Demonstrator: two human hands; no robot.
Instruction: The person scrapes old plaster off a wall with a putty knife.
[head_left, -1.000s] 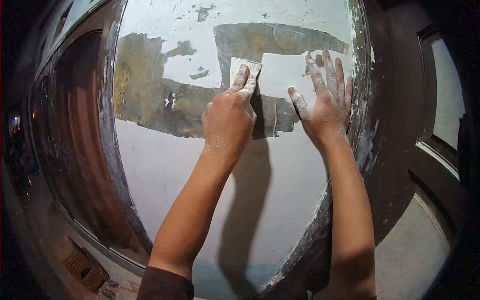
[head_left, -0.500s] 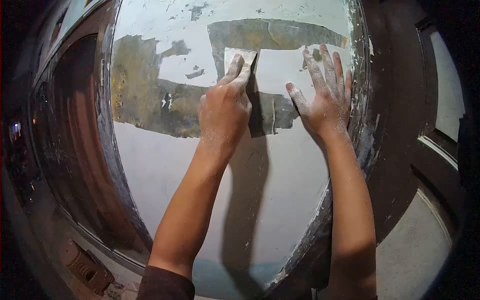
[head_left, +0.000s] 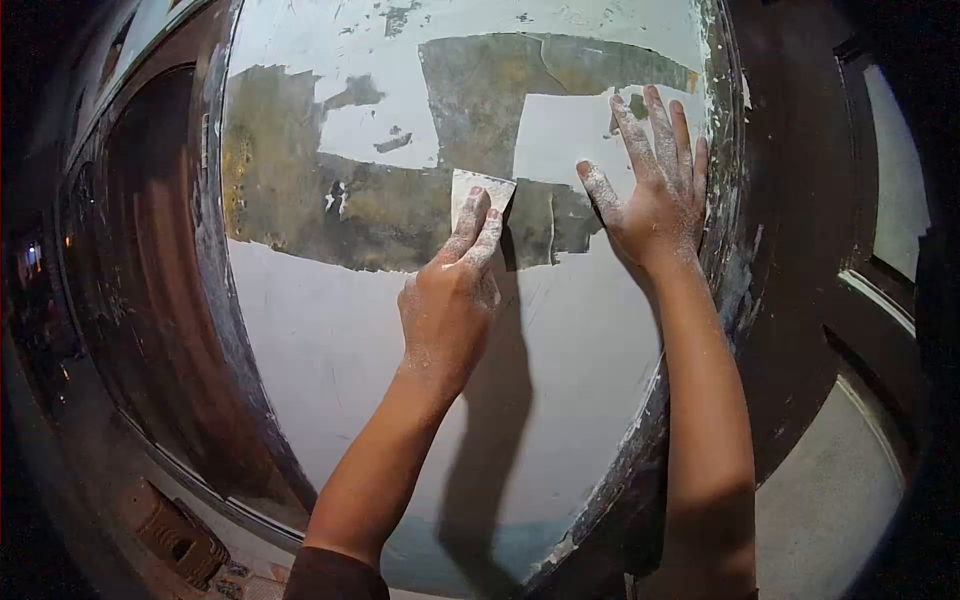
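While left hand (head_left: 450,300) clenches small pale flat scraper (head_left: 478,190) on white-painted, part-stripped wall panel (head_left: 330,340), right hand (head_left: 655,205) rests, fingers (head_left: 655,125) spread, near its right edge; scraping step; next stroke likely needs firm pressure.

left hand (head_left: 450,295) presses scraper (head_left: 478,190) flat on wall (head_left: 330,340) | right hand (head_left: 655,185) splayed right of scraper, palm on wall

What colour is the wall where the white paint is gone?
Mottled grey-brown with yellowish stains, on the scraped wall patch; head view shows it.
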